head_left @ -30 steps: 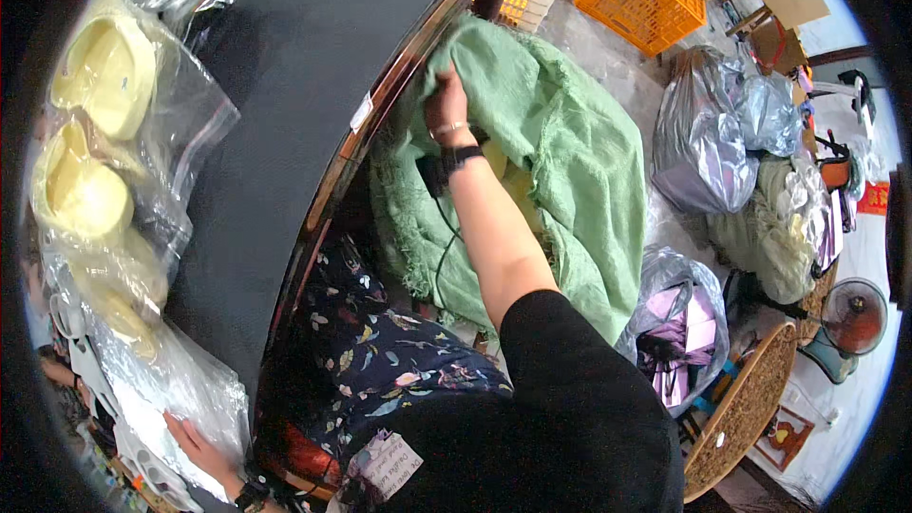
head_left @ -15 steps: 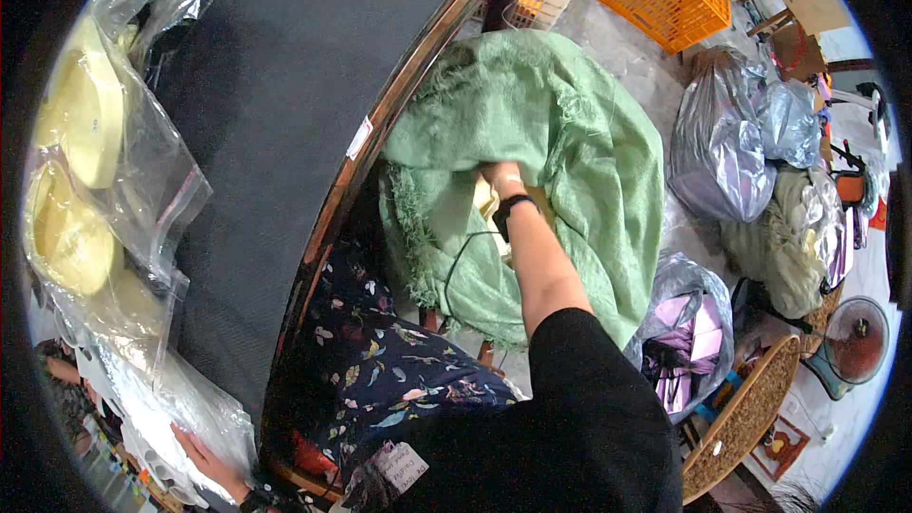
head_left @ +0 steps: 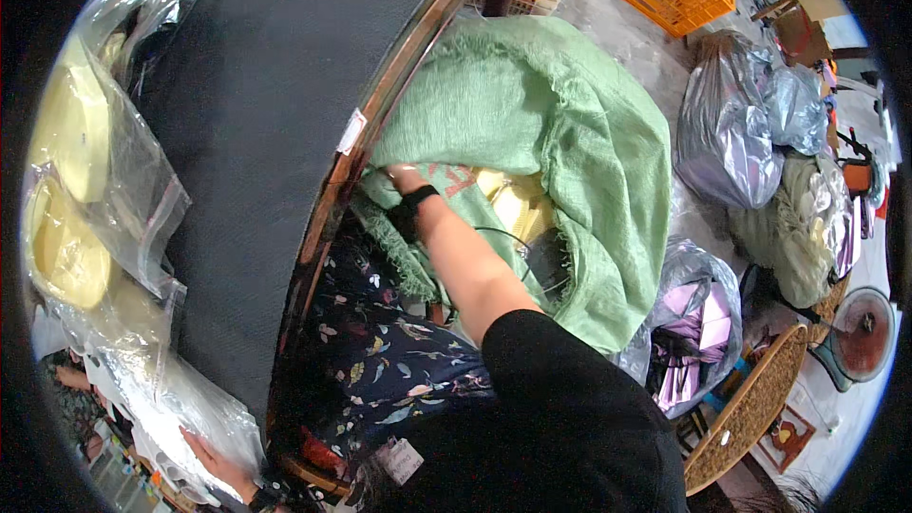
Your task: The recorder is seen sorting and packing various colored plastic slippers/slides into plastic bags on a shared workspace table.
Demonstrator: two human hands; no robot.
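Reaching hand: right hand (head_left: pixel 404 179) goes into the green cloth (head_left: pixel 579 152); fingers are hidden, so I cannot tell the grip.
Cloth: lies bunched just beside the dark table (head_left: pixel 275 133), on its right.
Inside cloth: yellow thing (head_left: pixel 518 204).
Other hand: left hand (head_left: pixel 214 461) lies flat on clear plastic bags (head_left: pixel 123 228) at the table's near-left edge.

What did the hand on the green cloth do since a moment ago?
The right hand slid from the far top of the green cloth back toward the person, now reaching under its lifted edge near the table rim. The left hand stayed on the plastic bags.
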